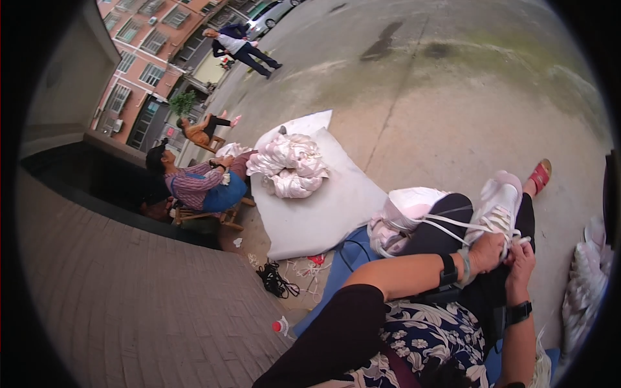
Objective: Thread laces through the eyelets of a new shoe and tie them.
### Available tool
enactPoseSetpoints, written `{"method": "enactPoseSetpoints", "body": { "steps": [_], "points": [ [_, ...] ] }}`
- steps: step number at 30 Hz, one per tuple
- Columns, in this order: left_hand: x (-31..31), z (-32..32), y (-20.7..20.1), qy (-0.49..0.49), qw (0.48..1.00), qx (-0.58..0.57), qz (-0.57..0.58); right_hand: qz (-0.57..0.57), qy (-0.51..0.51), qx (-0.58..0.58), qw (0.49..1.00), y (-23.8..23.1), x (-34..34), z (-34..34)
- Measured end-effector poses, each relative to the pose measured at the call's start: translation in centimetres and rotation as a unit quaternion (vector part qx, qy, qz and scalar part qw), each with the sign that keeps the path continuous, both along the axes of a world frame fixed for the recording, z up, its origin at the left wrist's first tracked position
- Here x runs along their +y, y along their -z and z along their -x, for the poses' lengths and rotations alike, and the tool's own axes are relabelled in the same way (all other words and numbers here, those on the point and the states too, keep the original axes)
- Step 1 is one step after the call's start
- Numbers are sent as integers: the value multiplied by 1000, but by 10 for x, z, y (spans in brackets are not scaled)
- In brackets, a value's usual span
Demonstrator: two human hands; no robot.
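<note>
A white and pale pink sneaker (498, 200) rests across my lap, its toe pointing away from me. White shoelaces (446, 226) run through its eyelets, and long loose lengths trail left over my dark-trousered knee. My left hand (486, 252) is closed at the sneaker's lacing, its fingertips partly hidden. Close beside it, my right hand (519, 262) pinches a shoelace at the sneaker's ankle end. More white and pink shoe pieces (391, 226) lie left of my knee.
A bundle of white and pink shoe pieces (288, 165) sits on a white sheet (310, 223). Another bundle (585, 278) is at the right. Black cords (277, 281) and a red-capped bottle (280, 326) lie by the brick wall (149, 291). A seated person (200, 181) works nearby.
</note>
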State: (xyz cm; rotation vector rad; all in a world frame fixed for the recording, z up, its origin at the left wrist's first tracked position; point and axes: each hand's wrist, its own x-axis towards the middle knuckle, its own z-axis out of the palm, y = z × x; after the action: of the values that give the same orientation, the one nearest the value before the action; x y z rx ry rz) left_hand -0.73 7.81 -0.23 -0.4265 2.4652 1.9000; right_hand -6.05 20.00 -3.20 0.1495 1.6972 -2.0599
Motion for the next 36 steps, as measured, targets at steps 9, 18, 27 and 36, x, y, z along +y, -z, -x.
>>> {"method": "enactPoseSetpoints", "body": {
  "steps": [9,18,27,36],
  "points": [
    [-68,-29,-49,47,988,-145,28,32,117,-75,990,-25,-23,15],
    [-23,-25,5,-1,996,-67,56,-13,19,17,1000,-33,5,-20],
    [-27,4,8,-49,980,75,176,-19,-89,84,992,-42,-21,-12],
    [-31,-4,-30,17,985,17,170,9,-124,81,989,-34,-10,-16]
  ]
}}
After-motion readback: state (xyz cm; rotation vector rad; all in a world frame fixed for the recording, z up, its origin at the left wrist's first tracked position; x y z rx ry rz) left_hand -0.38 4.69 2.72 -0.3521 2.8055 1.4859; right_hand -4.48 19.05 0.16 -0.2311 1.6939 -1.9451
